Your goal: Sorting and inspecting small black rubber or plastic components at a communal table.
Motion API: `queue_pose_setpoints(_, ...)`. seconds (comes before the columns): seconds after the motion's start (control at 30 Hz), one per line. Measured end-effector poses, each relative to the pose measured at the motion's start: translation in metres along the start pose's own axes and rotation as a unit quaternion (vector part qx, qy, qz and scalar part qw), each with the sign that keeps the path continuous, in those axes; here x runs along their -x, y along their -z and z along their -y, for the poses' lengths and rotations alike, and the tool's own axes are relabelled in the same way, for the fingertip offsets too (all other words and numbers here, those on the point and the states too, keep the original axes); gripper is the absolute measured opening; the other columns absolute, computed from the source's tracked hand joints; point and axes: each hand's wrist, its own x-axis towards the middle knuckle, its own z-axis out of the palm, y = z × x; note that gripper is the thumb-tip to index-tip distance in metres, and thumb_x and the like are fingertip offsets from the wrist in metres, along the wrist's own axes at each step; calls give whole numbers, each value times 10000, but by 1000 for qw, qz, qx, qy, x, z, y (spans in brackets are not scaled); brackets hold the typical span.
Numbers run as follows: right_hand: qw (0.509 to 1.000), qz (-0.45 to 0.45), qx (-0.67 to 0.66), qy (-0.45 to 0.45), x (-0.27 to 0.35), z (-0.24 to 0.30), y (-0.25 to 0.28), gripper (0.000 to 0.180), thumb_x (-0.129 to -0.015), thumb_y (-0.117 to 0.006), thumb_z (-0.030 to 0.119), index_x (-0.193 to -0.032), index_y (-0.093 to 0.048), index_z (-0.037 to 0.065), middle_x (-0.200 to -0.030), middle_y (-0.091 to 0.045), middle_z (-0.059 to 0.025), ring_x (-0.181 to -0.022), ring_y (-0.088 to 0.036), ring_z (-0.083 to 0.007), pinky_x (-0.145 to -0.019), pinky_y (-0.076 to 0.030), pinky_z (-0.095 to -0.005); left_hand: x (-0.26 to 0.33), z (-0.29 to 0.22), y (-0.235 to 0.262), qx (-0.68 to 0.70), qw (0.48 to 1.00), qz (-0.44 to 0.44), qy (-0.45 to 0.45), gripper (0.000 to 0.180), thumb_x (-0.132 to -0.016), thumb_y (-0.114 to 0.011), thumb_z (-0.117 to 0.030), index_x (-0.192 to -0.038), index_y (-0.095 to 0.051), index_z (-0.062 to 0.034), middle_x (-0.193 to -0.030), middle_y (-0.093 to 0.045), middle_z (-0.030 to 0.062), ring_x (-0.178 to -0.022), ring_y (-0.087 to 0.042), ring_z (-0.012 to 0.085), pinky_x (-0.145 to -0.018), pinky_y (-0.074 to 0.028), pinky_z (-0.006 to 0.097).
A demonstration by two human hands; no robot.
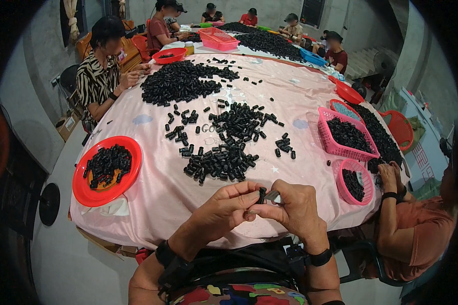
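Observation:
My left hand (228,206) and my right hand (295,206) meet in front of my chest at the near edge of the table. Between their fingertips sits a small black cylindrical part (262,194); the left fingers pinch it. My right hand holds a thin grey metal piece (273,195) against that part. Just beyond my hands lies a heap of the same black parts (224,161) on the pink tablecloth (158,188).
A red round plate (84,190) with black parts lies at my left. A pink rectangular basket (336,147) and a pink round basket (341,188) hold parts at my right, beside a person in an orange top (417,229). Other people sit around the far tables with larger heaps (180,81).

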Motion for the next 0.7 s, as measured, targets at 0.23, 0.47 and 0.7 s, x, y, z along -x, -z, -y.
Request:
queue_pose_setpoints(0.23, 1000, -9, -2, -10, 0, 1, 0, 543, -671, -702, 594, -691, -544, 74, -449, -453, -50, -388, -515, -206, -379, -361, -306, -1, 1, 0, 0, 1000, -4, 0, 246, -935, -536, -169, -1138, -538, -30, -957, -565, 37, -808, -505, 99, -722, -420, 240)
queue_pose_setpoints(0.47, 1000, -11, 0, 4, 0, -1, -3, 547, -667, -710, 589, -682, -548, 67, -459, -476, -53, -392, -520, -208, -378, -361, -305, -1, 1, 2, -21, 1000, 2, -4, 249, -933, -540, -172, -1137, -535, -29, -954, -561, 37, -816, -500, 98, -707, -411, 238)
queue_pose_setpoints(0.7, 1000, -5, -4, -13, -1, 2, 1, 537, -661, -719, 578, -698, -558, 67, -465, -487, -62, -399, -532, -212, -384, -373, -316, -2, 1, 1, -19, 1000, -9, -3, 261, -931, -549, -184, -1137, -530, -25, -954, -559, 35, -806, -497, 90, -710, -412, 233)
